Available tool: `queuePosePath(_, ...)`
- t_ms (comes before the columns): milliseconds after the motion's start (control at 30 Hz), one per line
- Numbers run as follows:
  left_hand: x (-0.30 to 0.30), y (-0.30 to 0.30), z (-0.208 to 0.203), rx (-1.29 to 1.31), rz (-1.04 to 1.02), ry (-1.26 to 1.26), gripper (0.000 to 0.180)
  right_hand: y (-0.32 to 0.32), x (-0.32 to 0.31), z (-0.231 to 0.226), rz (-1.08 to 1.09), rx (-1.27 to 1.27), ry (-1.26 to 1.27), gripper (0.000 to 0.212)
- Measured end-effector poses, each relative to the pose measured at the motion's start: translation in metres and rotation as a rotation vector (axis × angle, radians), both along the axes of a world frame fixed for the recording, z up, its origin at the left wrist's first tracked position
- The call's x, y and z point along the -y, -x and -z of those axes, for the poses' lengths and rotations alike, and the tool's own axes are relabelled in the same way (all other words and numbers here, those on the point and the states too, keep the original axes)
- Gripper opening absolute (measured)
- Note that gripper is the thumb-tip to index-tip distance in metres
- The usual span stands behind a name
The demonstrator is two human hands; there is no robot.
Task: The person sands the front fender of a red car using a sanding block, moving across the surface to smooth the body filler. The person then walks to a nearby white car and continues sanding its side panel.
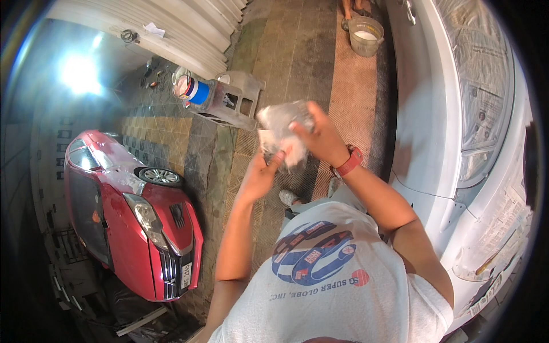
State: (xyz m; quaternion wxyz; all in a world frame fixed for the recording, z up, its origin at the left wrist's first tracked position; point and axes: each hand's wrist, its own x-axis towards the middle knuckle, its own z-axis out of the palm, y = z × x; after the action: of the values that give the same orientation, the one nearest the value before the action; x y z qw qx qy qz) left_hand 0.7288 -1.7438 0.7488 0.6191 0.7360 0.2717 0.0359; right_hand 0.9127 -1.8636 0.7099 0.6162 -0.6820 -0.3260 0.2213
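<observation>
In front of me, at chest height, I hold a crumpled, partly see-through bundle point(286, 117) that looks like a plastic bag. Motion blurs it, and pale whitish and pinkish patches show on its lower part. My left hand point(260, 176) grips its lower left side, with the thumb laid over the edge. From the right, my right hand point(325, 139) closes on the other side, its fingers bent around the bundle. A red watch point(350, 161) is on my right wrist. What the bundle contains cannot be made out.
A grey plastic stool point(243, 94) stands ahead, bearing a blue-and-white can point(198, 92). A bucket of whitish liquid point(366, 35) sits far ahead beside another person's feet point(360, 8). A white car with masked windows point(426, 103) lines my right; a red car point(134, 211) is left.
</observation>
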Motion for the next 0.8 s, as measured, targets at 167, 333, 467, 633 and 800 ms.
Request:
queuePosePath(167, -0.009, -0.003, 0.005, 0.304, -0.269, 0.707, 0.062, 0.014, 0.002, 0.034, -0.191, -0.51, -0.128, 0.053)
queuePosePath(333, -0.008, 0.001, 0.051, 0.135, -0.436, 0.143, 0.119, 0.044, 0.015, 0.025, -0.463, -0.709, -0.191, 0.067)
queuePosePath(467, -0.008, 0.001, 0.043, 0.175, -0.437, 0.455, 0.091, 0.048, 0.023, 0.04, -0.448, -1.162, -0.422, 0.053)
queuePosePath(633, 0.003, 0.0, 0.039, 0.266, -0.385, 0.473, 0.068, 0.04, 0.021, 0.06, -0.028, -1.089, -0.291, 0.047)
queuePosePath(800, 0.01, -0.005, 0.028, 0.248, -0.259, 0.072, 0.075, 0.029, 0.018, 0.071, 0.412, -0.99, -0.373, 0.029)
